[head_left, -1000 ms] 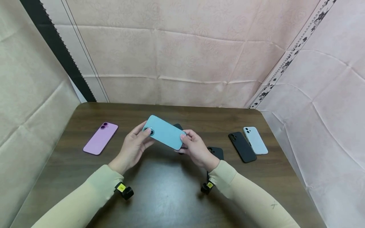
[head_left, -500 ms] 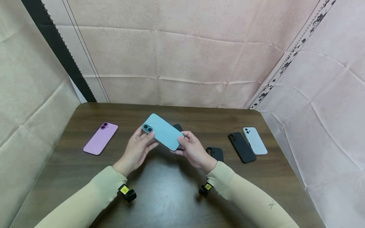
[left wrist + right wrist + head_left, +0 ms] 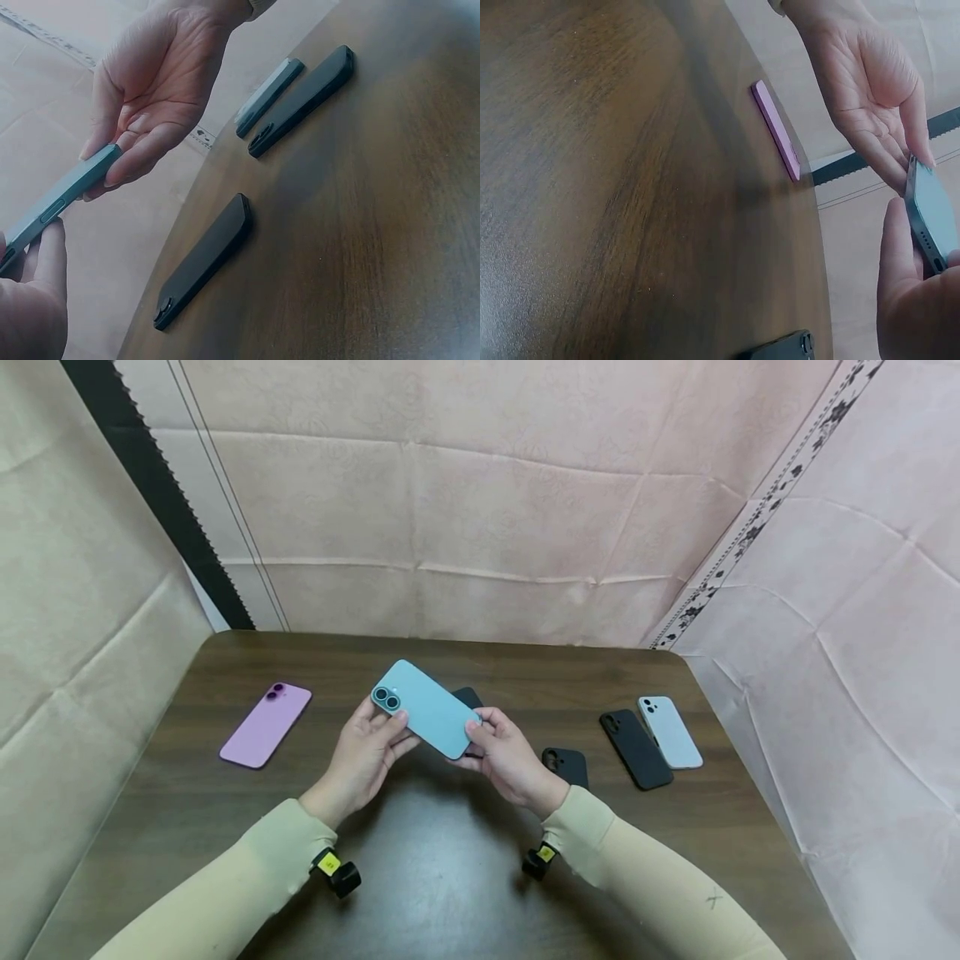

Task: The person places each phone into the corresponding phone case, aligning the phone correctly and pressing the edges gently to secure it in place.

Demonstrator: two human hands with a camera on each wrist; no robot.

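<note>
A light blue smartphone (image 3: 429,710), its back with two camera lenses turned up, is held raised over the table between both hands. My left hand (image 3: 365,762) pinches the camera end, thumb on the back just below the lenses. At the opposite end, my right hand (image 3: 517,765) grips the corner with the thumb on top and fingers beneath. Seen edge-on in the left wrist view, the phone (image 3: 64,191) shows its side buttons. The right wrist view shows the phone's (image 3: 928,214) port end near the right fingers. A dark phone-shaped item (image 3: 468,697) lies partly hidden behind it.
On the brown wooden table (image 3: 442,877), a purple phone (image 3: 265,727) lies at left. A black phone-shaped item (image 3: 567,765) lies beside the right wrist, partly covered. Further right, another black one (image 3: 636,748) lies against a pale blue phone (image 3: 671,732). Cloth hangings (image 3: 480,510) surround the table.
The left thumb has slid off the camera lenses to below them, leaving both lenses showing. The phone has tilted slightly and shifted a little left; the last half second shows hardly any motion.
</note>
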